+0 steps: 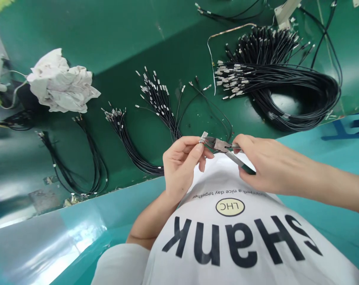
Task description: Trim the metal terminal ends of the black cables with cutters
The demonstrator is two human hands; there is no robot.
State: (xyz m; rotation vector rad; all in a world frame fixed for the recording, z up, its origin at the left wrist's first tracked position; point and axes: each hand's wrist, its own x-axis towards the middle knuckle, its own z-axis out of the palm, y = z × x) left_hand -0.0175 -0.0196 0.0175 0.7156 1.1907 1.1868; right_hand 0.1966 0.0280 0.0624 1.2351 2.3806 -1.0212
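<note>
My left hand [184, 160] pinches a small silvery-white cable connector [203, 137] between thumb and forefinger. My right hand [265, 164] is wrapped round the handles of a pair of pliers [222, 145]. The jaws of the pliers meet the connector at my left fingertips; whether they grip it or cut something there is too small to tell. Just beyond my left hand lies a bundle of black cables [160, 97] with pale metal ends. A few loose black cables [218, 109] curve across the table behind the pliers.
A large coiled bundle of black cables [312, 93] lies at the right. More bundles, one in the middle left [129, 146] and one at the far left [93, 154], rest near the green table's [117, 35] front edge. A crumpled white cloth [62, 83] sits at the left.
</note>
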